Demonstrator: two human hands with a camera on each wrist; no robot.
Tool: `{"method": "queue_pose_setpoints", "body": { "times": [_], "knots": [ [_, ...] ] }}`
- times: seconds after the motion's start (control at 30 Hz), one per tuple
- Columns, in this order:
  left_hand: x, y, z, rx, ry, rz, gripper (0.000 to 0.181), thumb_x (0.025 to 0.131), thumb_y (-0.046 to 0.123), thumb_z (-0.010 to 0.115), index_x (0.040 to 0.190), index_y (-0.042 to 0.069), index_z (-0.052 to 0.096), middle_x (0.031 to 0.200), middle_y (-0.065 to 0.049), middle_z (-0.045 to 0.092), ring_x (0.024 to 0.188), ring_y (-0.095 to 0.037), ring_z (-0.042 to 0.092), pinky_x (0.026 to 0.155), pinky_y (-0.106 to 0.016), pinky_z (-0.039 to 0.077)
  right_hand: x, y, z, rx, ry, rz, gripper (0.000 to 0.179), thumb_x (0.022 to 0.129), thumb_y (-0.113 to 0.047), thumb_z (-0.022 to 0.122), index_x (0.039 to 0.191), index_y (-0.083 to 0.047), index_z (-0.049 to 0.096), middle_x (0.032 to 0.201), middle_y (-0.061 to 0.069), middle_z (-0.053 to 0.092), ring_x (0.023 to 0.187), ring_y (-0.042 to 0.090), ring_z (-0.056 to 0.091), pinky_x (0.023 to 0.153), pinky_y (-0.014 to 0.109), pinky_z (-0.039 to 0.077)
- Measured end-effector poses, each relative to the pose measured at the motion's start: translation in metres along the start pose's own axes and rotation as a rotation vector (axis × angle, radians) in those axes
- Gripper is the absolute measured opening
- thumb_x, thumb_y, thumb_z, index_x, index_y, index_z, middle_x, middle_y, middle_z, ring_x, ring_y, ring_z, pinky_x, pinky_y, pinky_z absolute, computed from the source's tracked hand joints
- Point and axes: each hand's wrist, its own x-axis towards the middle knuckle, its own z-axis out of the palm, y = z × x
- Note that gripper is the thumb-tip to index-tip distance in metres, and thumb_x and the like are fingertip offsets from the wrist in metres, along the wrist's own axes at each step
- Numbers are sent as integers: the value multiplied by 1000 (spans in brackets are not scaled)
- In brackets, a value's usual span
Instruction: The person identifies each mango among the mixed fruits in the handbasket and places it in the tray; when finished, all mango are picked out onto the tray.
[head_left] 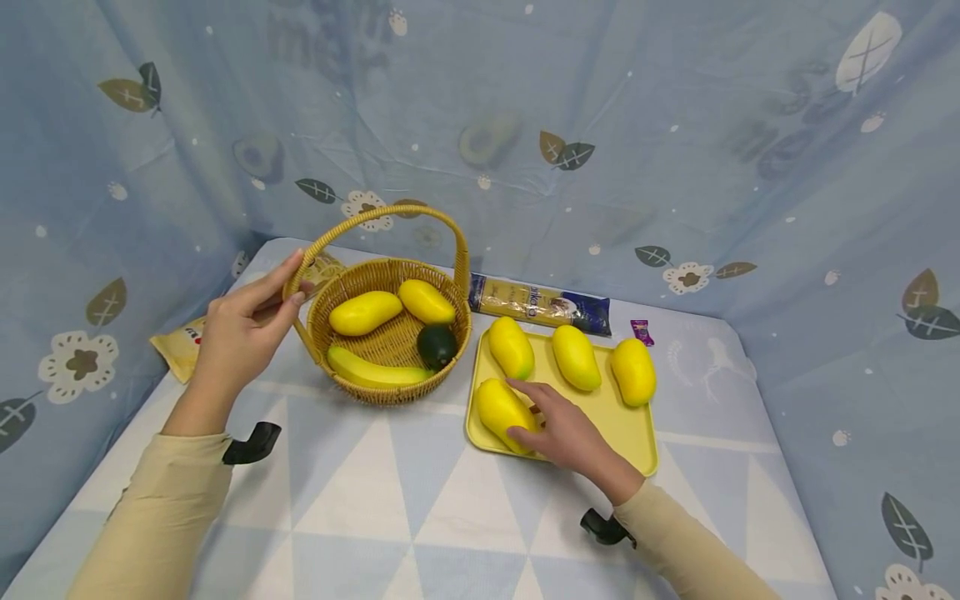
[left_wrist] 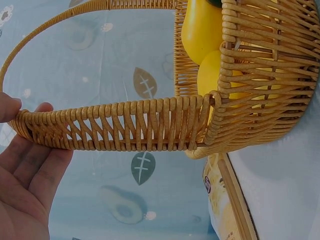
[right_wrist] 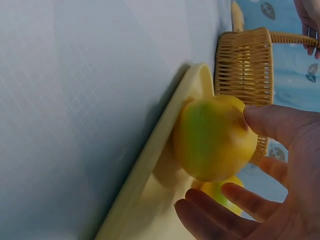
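With our left hand (head_left: pixel 243 333) we hold one handle (head_left: pixel 405 210), thumb and fingers clamped on it; at our right hand (head_left: pixel 566 429) the fingers are spread apart, close about one mango (head_left: pixel 498 412) on the tray (head_left: pixel 615 437). Three more mangoes (head_left: pixel 577 358) lie there. Inside the basket (head_left: pixel 375 397) we count two mangoes, one banana (head_left: pixel 375 372), one avocado (head_left: pixel 437 346). Behind the tray is one pasta pack (head_left: pixel 525 302).

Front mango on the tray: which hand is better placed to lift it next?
Likely the right hand: it is right at that mango, while the left hand holds the basket handle.
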Motion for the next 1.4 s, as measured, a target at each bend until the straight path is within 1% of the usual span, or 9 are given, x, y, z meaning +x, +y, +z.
{"method": "queue_pose_setpoints", "body": {
  "times": [0.17,0.4,0.67,0.8,0.93,1.07,1.2,1.27,1.4],
  "knots": [
    [0,1,0,-3,7,7,67,92,-10,69,146,27,56,114,-16,74,102,15,61,85,-4,48,0,0,-6,4,16,-21,70,91,-43,77,153,-35,47,148,-2,52,116,23,63,96,45,56],
    [0,1,0,2,6,8,67,92,-9,69,146,27,56,114,-15,74,102,15,61,85,-4,48,1,-3,-15,4,32,-60,67,93,-42,75,153,-30,47,149,0,51,118,26,62,96,46,57],
    [0,0,0,4,7,4,67,92,-9,69,146,28,56,114,-14,74,102,15,61,85,-4,48,12,-15,-32,-21,79,-146,62,97,-39,70,153,-26,47,146,4,53,118,29,62,94,45,58],
    [0,1,0,12,5,9,66,93,-8,68,147,29,56,114,-14,74,102,16,61,85,-4,48,22,-26,-39,-29,84,-162,60,98,-39,69,153,-28,47,147,2,52,118,27,61,95,45,57],
    [0,2,0,7,2,7,66,93,-7,68,147,29,55,115,-13,74,103,15,61,85,-5,49,35,-40,-42,-29,70,-168,59,99,-38,68,153,-30,47,148,2,52,119,25,61,96,45,57],
    [-1,1,0,3,2,1,67,93,-8,68,147,29,55,115,-14,74,102,15,61,85,-4,49,51,-54,-43,-22,63,-186,57,99,-37,67,153,-31,47,144,2,54,120,26,61,96,45,57],
    [0,1,0,-4,0,1,68,92,-9,68,147,29,55,116,-14,74,102,15,62,85,-5,49,67,-66,-44,-17,61,-209,57,100,-37,66,154,-28,47,147,1,52,120,24,61,96,44,57],
    [0,0,0,-5,-2,1,68,92,-9,69,147,29,55,115,-14,74,102,14,62,85,-5,49,75,-72,-45,4,50,-213,57,101,-36,65,154,-27,47,151,1,50,121,24,60,97,43,56],
    [0,1,1,0,2,2,68,92,-9,69,147,30,55,115,-14,74,102,15,62,84,-4,49,93,-82,-47,47,33,-231,56,102,-34,64,154,-23,47,151,4,50,122,27,60,95,43,56]
  ]
}}
